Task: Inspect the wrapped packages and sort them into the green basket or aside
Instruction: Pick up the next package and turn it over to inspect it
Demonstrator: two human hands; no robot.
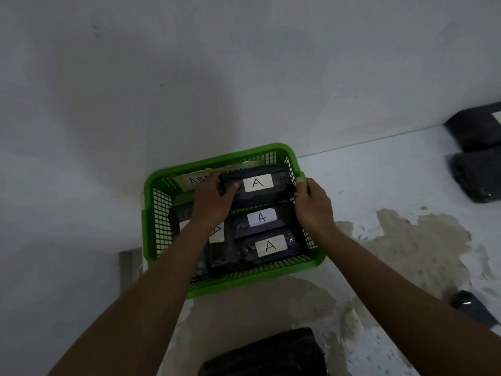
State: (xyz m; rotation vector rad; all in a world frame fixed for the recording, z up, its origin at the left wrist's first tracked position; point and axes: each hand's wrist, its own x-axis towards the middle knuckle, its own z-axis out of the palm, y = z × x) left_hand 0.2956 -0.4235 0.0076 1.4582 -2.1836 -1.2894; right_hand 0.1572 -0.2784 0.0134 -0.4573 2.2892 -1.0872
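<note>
— Which step is this?
— Placing: both hands, left hand (212, 198) and right hand (314, 204), fingers clamped on the package (257, 185) (labelled A), inside the green basket (154, 185).
— Next?
— Probably set it down and release.

My left hand (212, 202) covers most of the basket tag (199, 179), text unreadable; my forearm hides one package label (217, 233); bottom package (265, 354) cut by frame edge.

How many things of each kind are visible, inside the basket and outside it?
Green plastic mesh basket: 1
Black wrapped packages in the basket, counting the one both hands hold: 4
Black wrapped packages outside the basket: 4
Total: 9
</note>
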